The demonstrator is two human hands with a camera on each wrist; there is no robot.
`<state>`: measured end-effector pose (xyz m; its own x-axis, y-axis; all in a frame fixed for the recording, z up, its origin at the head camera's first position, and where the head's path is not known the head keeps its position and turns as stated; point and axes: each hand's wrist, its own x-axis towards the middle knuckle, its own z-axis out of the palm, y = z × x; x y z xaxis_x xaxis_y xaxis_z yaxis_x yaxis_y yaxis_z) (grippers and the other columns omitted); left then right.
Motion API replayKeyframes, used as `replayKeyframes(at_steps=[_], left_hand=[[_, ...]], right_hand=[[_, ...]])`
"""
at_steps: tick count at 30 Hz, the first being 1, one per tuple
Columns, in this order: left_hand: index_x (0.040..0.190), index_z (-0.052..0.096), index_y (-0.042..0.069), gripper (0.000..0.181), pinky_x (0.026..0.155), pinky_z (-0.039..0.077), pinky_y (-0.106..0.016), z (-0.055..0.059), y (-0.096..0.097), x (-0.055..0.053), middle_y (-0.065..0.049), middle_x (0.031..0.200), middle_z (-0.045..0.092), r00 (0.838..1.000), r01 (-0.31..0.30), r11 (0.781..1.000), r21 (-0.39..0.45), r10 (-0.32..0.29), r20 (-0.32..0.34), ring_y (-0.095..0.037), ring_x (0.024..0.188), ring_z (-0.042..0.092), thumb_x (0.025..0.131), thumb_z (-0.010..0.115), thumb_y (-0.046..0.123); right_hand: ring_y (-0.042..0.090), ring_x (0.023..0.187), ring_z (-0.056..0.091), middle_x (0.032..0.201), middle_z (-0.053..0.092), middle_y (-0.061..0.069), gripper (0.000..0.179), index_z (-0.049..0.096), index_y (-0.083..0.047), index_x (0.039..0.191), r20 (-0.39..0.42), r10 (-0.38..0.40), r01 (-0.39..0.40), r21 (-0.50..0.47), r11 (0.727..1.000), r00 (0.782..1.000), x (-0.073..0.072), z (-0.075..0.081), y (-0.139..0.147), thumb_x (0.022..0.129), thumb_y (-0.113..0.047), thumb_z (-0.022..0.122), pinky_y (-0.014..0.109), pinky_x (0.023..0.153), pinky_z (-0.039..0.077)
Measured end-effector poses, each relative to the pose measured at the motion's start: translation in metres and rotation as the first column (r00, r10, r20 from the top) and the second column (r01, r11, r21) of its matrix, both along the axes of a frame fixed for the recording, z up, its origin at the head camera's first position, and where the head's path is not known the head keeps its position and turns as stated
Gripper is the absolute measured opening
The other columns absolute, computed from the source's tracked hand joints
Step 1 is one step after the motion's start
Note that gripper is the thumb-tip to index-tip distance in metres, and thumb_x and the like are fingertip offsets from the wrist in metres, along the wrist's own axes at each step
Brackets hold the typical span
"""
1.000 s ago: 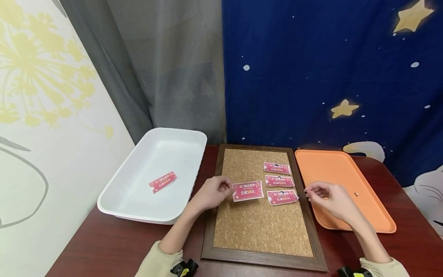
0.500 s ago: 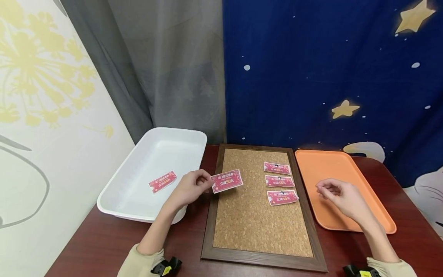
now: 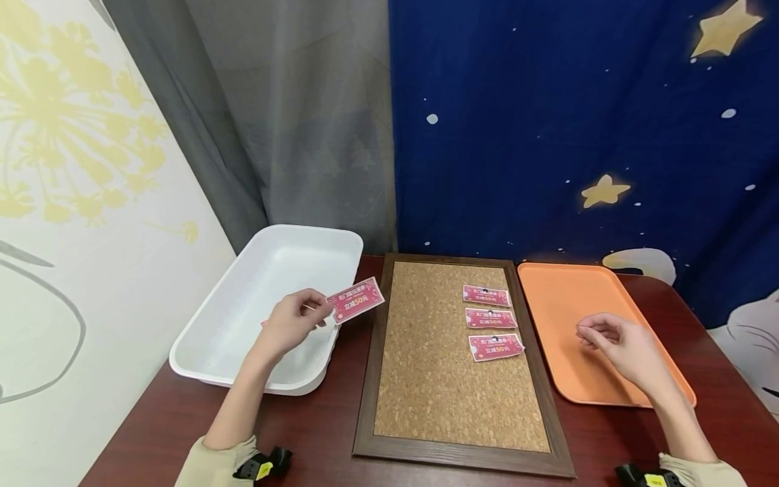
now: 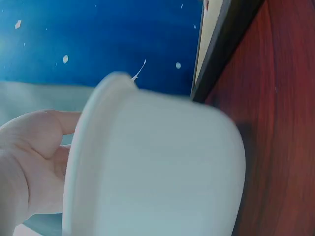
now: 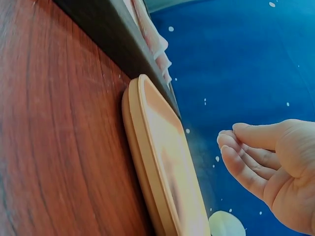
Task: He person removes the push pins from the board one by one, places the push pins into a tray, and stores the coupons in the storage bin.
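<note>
My left hand [image 3: 298,321] pinches a red paper coupon [image 3: 358,299] by its left end, above the right rim of the white tub [image 3: 201,368]. Behind that hand, only a sliver of another red coupon [image 3: 264,323] shows in the tub. Over the orange tray [image 3: 566,291] is my right hand [image 3: 617,348], its thumb and fingertips brought together; I cannot tell whether something small sits between them. On the right side of the framed corkboard [image 3: 438,392], three similar coupons [image 3: 496,348] hang in a column, each with a dark pin at its top.
The tub, corkboard and tray stand side by side on a dark red table [image 3: 322,433]. Behind them hang a grey curtain [image 3: 328,135] and a blue curtain with stars [image 3: 517,135]. A patterned white wall [image 3: 91,237] borders the left side.
My left hand has carried the coupon leftward from over the corkboard to the tub's right side. My right hand has moved right, from the corkboard's edge to over the orange tray.
</note>
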<state>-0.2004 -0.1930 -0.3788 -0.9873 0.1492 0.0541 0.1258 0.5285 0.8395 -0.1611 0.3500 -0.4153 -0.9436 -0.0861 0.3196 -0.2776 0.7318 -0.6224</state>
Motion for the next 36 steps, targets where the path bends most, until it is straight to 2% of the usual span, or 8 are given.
replayKeyframes(at_steps=[3,8,14,22,27,30,31,36], left_hand=[[0.105,0.066,-0.002,0.019,0.069,0.049,-0.029,-0.002,-0.013,-0.001,-0.014,0.089,0.069,1.0,-0.03,1.0,-0.003,0.03,-0.004,-0.03,0.082,0.067,0.099,0.065,0.017],[0.105,0.065,-0.003,0.022,0.067,0.05,-0.027,-0.008,-0.033,-0.003,-0.017,0.091,0.068,0.997,-0.072,0.997,-0.012,0.072,0.001,-0.03,0.082,0.067,0.099,0.065,0.018],[0.106,0.065,-0.004,0.023,0.062,0.046,-0.025,-0.015,-0.055,-0.004,-0.009,0.089,0.065,0.99,-0.139,0.987,-0.078,0.141,0.017,-0.017,0.075,0.058,0.098,0.066,0.018],[0.108,0.063,-0.007,0.024,0.064,0.047,-0.025,-0.02,-0.079,-0.001,-0.013,0.089,0.065,0.986,-0.159,0.982,-0.104,0.163,0.029,-0.024,0.077,0.061,0.099,0.064,0.015],[0.11,0.062,-0.009,0.027,0.065,0.05,-0.026,-0.024,-0.093,-0.001,-0.015,0.09,0.067,0.985,-0.16,0.98,-0.117,0.167,0.049,-0.027,0.08,0.064,0.1,0.062,0.016],[0.111,0.061,-0.009,0.029,0.064,0.049,-0.026,-0.027,-0.099,-0.001,-0.015,0.091,0.067,0.984,-0.159,0.979,-0.128,0.168,0.061,-0.024,0.08,0.063,0.101,0.062,0.018],[0.111,0.061,-0.009,0.029,0.064,0.049,-0.025,-0.028,-0.1,-0.001,-0.015,0.091,0.067,0.983,-0.161,0.978,-0.134,0.17,0.064,-0.023,0.08,0.063,0.101,0.062,0.018],[0.11,0.061,-0.01,0.03,0.063,0.047,-0.025,-0.033,-0.107,-0.002,-0.013,0.09,0.066,0.979,-0.163,0.973,-0.16,0.181,0.099,-0.019,0.078,0.062,0.101,0.06,0.018]], right_hand=[[0.005,0.069,0.069,0.083,0.074,0.011,0.006,0.07,0.001,0.098,-0.002,-0.038,0.038,0.021,0.999,0.999,0.001,-0.002,0.005,0.097,-0.004,0.067,0.013,0.063,0.05],[-0.001,0.066,0.067,0.079,0.074,0.005,0.004,0.072,-0.004,0.094,-0.033,-0.103,0.105,0.075,0.992,0.994,0.002,-0.005,0.013,0.093,-0.008,0.073,0.005,0.069,0.041],[-0.013,0.067,0.06,0.077,0.075,0.004,0.006,0.072,-0.007,0.091,-0.042,-0.167,0.171,0.128,0.977,0.985,0.005,-0.006,0.027,0.091,-0.012,0.076,0.016,0.073,0.035],[-0.012,0.064,0.058,0.073,0.073,0.004,0.017,0.07,-0.004,0.093,-0.008,-0.248,0.247,0.138,0.959,0.969,0.011,-0.009,0.053,0.094,-0.021,0.073,0.021,0.071,0.033],[-0.017,0.065,0.05,0.074,0.073,0.007,0.02,0.069,0.001,0.095,0.037,-0.297,0.287,0.166,0.943,0.954,0.017,-0.013,0.072,0.097,-0.02,0.068,0.041,0.082,0.035],[-0.015,0.063,0.048,0.074,0.072,0.011,0.026,0.067,0.005,0.096,0.088,-0.328,0.31,0.173,0.935,0.941,0.018,-0.015,0.082,0.1,-0.02,0.064,0.057,0.085,0.035],[-0.013,0.063,0.048,0.074,0.072,0.011,0.026,0.067,0.006,0.097,0.104,-0.335,0.314,0.181,0.932,0.936,0.018,-0.016,0.084,0.1,-0.02,0.064,0.058,0.084,0.035],[-0.002,0.06,0.054,0.073,0.072,0.006,0.029,0.068,0.005,0.096,0.15,-0.34,0.298,0.243,0.923,0.928,0.017,-0.021,0.092,0.099,-0.023,0.066,0.036,0.07,0.039]])
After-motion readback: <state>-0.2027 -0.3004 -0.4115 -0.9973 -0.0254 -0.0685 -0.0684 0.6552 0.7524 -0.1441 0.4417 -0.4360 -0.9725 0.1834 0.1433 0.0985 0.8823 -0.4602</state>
